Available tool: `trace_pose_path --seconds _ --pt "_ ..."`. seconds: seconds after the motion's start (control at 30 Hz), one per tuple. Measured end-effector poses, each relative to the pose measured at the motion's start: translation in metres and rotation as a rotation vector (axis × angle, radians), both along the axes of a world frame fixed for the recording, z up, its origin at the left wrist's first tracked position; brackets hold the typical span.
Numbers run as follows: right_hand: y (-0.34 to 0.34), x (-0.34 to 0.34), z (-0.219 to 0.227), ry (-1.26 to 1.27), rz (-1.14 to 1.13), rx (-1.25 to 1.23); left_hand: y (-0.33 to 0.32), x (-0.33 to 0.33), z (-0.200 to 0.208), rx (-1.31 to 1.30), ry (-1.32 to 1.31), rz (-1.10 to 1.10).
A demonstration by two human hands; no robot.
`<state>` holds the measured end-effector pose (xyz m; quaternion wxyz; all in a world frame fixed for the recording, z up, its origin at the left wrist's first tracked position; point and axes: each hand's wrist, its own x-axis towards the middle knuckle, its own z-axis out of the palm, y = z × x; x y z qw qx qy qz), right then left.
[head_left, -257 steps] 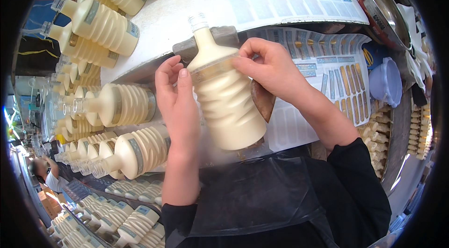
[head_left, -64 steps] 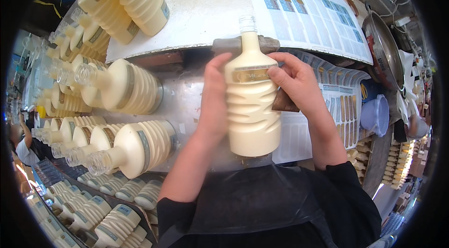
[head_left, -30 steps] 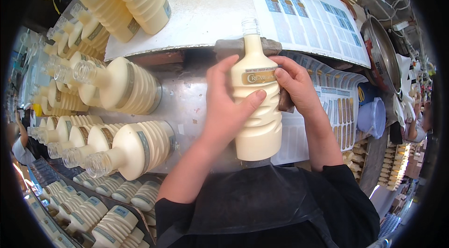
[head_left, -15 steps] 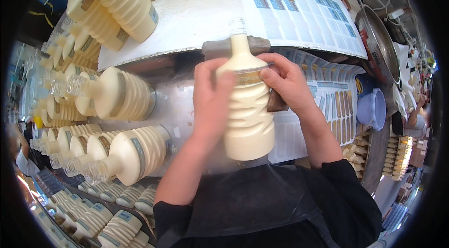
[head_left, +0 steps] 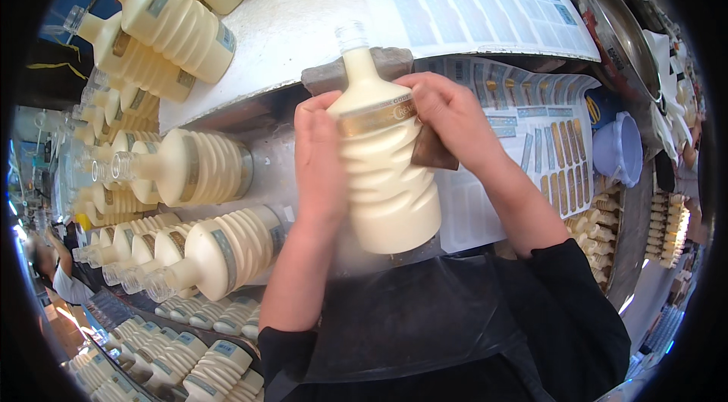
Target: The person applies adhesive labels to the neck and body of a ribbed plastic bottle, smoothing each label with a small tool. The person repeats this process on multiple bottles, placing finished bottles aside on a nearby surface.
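Observation:
A cream-coloured ribbed bottle (head_left: 387, 197) with a clear threaded neck lies before me, its neck pointing away and a little left. It rests against a grey-brown padded block (head_left: 316, 77). Round its shoulder runs a gold label (head_left: 364, 121). My left hand (head_left: 317, 155) is pressed along the bottle's left side, thumb hidden. At the label's right end, the fingers of my right hand (head_left: 447, 115) are curled together against the shoulder. From under that hand juts a brown flat piece (head_left: 434, 152), seemingly held in the fingers.
Many similar bottles (head_left: 220, 246) lie and stand to the left. Label sheets (head_left: 421, 7) cover part of the white board (head_left: 296, 30) beyond, and more label sheets (head_left: 565, 159) lie to the right. A lilac bucket (head_left: 620, 148) and a metal pan (head_left: 618, 26) are at the far right.
The bottle has turned about its length, and its gold label now shows farther round the front. Its neck tilts more to the left. Both hands stay at its sides.

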<state>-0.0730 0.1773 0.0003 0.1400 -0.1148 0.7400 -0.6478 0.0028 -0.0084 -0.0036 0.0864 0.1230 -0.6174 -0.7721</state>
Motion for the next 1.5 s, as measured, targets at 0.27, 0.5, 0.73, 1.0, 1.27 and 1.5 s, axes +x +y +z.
trace_pose_path --seconds 0.27,0.5,0.73,1.0,1.27,1.5 --pt "-0.014 0.026 0.056 0.287 -0.029 0.010 0.006 0.004 0.004 0.165 -0.023 0.018" --pt "-0.014 0.017 0.047 0.788 -0.113 0.403 0.009 0.009 0.014 0.370 -0.034 0.060" --pt "-0.023 0.031 0.050 1.272 0.145 0.296 0.010 0.009 0.012 0.462 -0.029 0.071" --pt "-0.033 0.034 0.069 1.302 0.259 0.378 0.012 0.011 0.016 0.461 -0.065 0.111" --pt "-0.035 0.038 0.073 1.324 0.293 0.419 0.011 0.011 0.013 0.531 -0.076 0.117" --pt "-0.039 0.046 0.074 1.014 0.263 0.388 0.010 0.012 0.012 0.539 -0.103 0.119"
